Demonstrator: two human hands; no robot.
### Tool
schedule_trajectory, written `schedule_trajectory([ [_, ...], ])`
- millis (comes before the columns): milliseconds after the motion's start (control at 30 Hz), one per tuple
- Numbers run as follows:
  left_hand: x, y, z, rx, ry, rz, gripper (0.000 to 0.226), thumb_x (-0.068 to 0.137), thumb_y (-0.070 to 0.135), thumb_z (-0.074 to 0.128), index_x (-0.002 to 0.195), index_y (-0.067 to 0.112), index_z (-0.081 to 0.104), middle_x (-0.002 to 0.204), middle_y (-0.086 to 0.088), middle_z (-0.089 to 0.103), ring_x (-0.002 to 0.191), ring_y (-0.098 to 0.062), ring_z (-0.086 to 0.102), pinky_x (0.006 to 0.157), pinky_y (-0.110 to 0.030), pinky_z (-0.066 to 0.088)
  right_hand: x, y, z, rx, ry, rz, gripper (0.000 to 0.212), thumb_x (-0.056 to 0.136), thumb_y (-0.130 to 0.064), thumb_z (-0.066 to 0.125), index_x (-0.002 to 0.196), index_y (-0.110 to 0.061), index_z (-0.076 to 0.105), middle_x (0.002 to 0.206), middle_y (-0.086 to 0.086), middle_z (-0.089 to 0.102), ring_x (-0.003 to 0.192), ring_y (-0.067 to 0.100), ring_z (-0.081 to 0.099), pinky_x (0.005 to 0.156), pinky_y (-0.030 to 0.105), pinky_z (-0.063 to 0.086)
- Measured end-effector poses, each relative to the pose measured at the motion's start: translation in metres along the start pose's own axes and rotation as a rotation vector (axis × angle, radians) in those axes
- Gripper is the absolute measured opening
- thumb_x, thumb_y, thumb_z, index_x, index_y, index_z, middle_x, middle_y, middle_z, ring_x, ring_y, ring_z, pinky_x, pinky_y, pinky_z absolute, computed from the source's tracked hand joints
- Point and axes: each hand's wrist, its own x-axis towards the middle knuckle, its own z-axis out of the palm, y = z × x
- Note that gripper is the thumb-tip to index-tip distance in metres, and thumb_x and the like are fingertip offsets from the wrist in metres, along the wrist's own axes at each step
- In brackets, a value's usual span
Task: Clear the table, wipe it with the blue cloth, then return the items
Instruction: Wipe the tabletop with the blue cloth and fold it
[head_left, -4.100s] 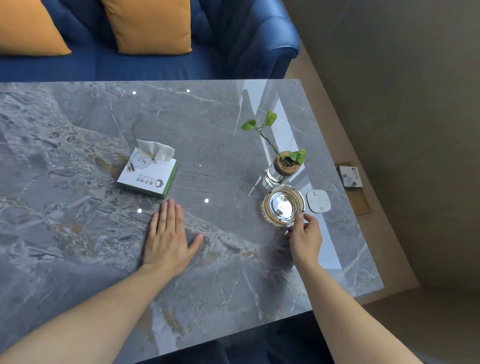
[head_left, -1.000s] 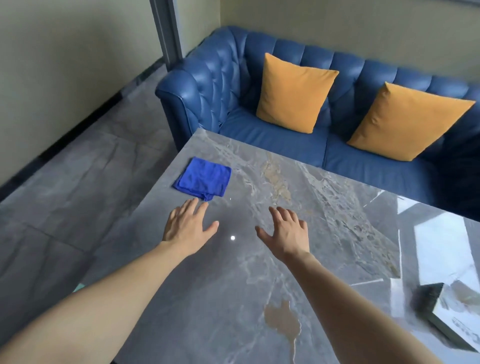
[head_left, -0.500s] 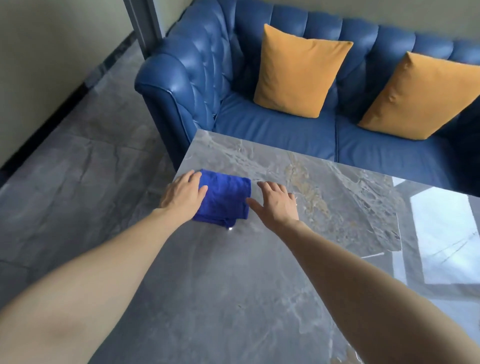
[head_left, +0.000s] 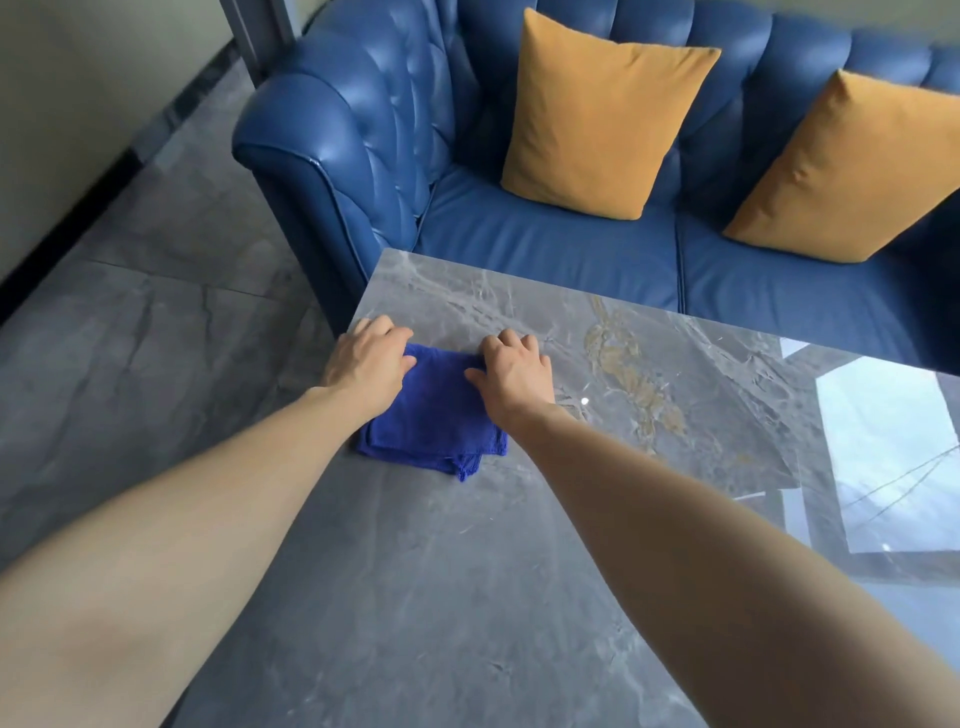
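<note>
A folded blue cloth lies near the far left corner of the grey marble table. My left hand rests on the cloth's far left edge, fingers curled over it. On the far right edge sits my right hand, its fingers bent down onto the fabric. Both hands grip the cloth where it lies flat on the table. The tissue box, plant jar and other table items are out of view.
A blue tufted sofa with two orange cushions stands just behind the table's far edge. Grey tiled floor runs along the table's left side. Bright window glare reflects on the table's right part.
My view swung from the right side of the table to its left corner. Both hands reached forward from open and flat on the table and closed on the cloth's far edge.
</note>
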Motion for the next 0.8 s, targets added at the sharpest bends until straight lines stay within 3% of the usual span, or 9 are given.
schedule_trajectory([
  [133,-0.006,0.004,-0.005,-0.056,0.031,-0.053,0.022,0.1,0.027,0.057,0.109,0.008,0.064,0.115,-0.012,0.054,0.114,-0.031,0.046,0.094,-0.045,0.044,-0.005,-0.002,0.001,0.078,0.037,0.028,0.022,0.103,-0.033,0.056,0.111,-0.012,0.058,0.119,0.006,0.055,0.116,0.031,0.043,0.087,0.04,0.035],
  [267,-0.024,0.013,-0.016,-0.214,0.075,-0.052,0.013,0.102,0.022,0.052,0.101,0.01,0.057,0.107,-0.009,0.057,0.101,-0.03,0.052,0.085,-0.045,0.046,-0.027,0.003,-0.006,0.223,0.111,0.012,0.011,0.103,-0.026,0.053,0.1,-0.016,0.055,0.11,0.002,0.061,0.107,0.028,0.045,0.09,0.041,0.038],
  [433,-0.059,0.044,-0.038,-0.286,0.106,-0.081,0.013,0.105,0.026,0.044,0.106,0.017,0.054,0.101,0.001,0.059,0.09,-0.028,0.055,0.07,-0.039,0.042,-0.077,0.015,-0.026,0.308,0.196,-0.022,0.011,0.103,-0.021,0.051,0.093,-0.019,0.048,0.096,-0.002,0.064,0.096,0.023,0.046,0.083,0.038,0.03],
  [600,-0.103,0.086,-0.051,-0.396,0.178,0.048,0.008,0.102,0.018,0.049,0.104,0.013,0.056,0.097,0.001,0.058,0.087,-0.027,0.054,0.071,-0.033,0.035,-0.134,0.042,-0.052,0.419,0.287,-0.004,0.008,0.102,-0.017,0.052,0.094,-0.017,0.052,0.086,-0.003,0.062,0.084,0.023,0.05,0.078,0.032,0.021],
  [667,-0.123,0.105,-0.052,-0.41,0.177,0.096,0.007,0.102,0.017,0.05,0.103,0.013,0.056,0.095,0.002,0.057,0.084,-0.024,0.053,0.07,-0.033,0.036,-0.159,0.057,-0.063,0.469,0.339,0.013,0.008,0.1,-0.014,0.056,0.093,-0.018,0.053,0.082,-0.005,0.061,0.08,0.023,0.051,0.079,0.033,0.023],
  [800,-0.171,0.152,-0.047,-0.476,0.166,0.184,0.004,0.1,0.014,0.053,0.101,0.012,0.057,0.092,0.0,0.059,0.081,-0.027,0.054,0.068,-0.034,0.038,-0.22,0.092,-0.082,0.492,0.409,0.02,0.01,0.098,-0.012,0.062,0.093,-0.017,0.056,0.082,-0.003,0.064,0.074,0.023,0.054,0.08,0.046,0.043],
])
